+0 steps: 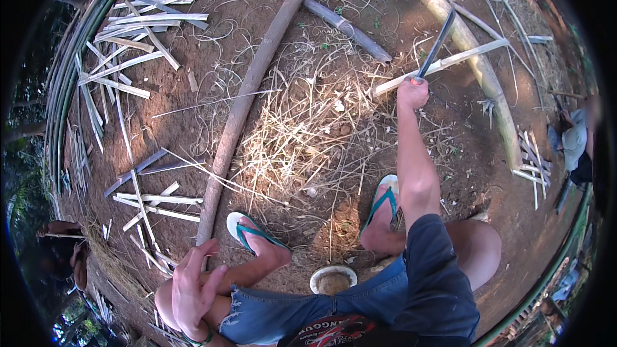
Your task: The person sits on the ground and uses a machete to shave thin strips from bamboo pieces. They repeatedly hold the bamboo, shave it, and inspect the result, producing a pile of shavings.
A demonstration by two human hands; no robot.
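The person's right hand (413, 94) is clenched around the orange handle of a long, narrow, dark-bladed metal knife (439, 43); the blade points away from the body and slants to the right. A long, flat, pale split-bamboo strip (459, 59) lies just beyond that fist, crossed by the blade in this view; from this angle it cannot be told whether steel and bamboo touch. The strip's far end extends past a thick, yellowish, round bamboo pole (481, 67).

The left hand (193, 286) is released, its fingers slightly bent and apart, grasping nothing visible. It is by the left knee, beside the near end of a long, brown, round wooden pole (247, 93).

Between the wooden pole and the right forearm lies a tangled heap of thin, straw-coloured shavings (302, 138). Loose, pale, flat strips (154, 18) lie in groups at the far left.

Markings: a black cloth T-shirt (331, 333) carries a red and white printed graphic with light lettering, partly cut off by the lower edge.
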